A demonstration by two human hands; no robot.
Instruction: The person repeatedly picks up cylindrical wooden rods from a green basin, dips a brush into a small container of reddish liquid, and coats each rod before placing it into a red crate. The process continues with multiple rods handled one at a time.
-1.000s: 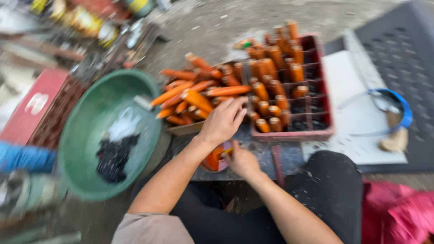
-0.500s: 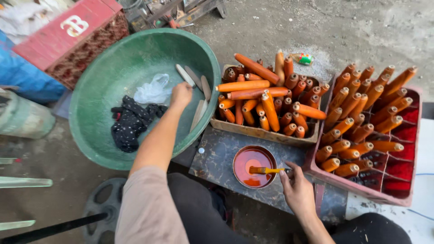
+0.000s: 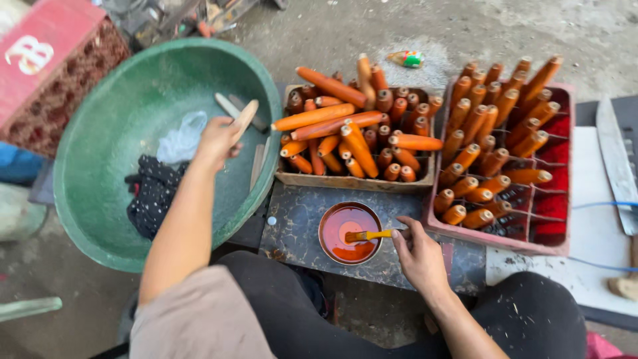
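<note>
Wooden handle [image 3: 244,118], unpainted, is in the left hand [image 3: 218,141] over the green basin [image 3: 100,219], approx 10 o'clock from the paint bowl [image 3: 349,233]. Fingers closed around its lower end, top end sticking up toward 1 o'clock. A few more bare handles lie in the basin just past it, w/ a dark cloth [image 3: 151,193] and a clear plastic bag [image 3: 181,138] at the basin's 9 o'clock side.

Right hand [image 3: 419,256] pinches the yellow brush [image 3: 369,235], bristles resting in the orange paint, bowl sitting on the dark slab at 6 o'clock.

Looks like the pick-up step, imo: bare piece just grabbed, brush loading. Next move prob needs the handle brought over the bowl and turned while coating.

Painted orange handles fill the cardboard box [image 3: 352,181] at 12 and the red crate [image 3: 558,229] at 3.
</note>
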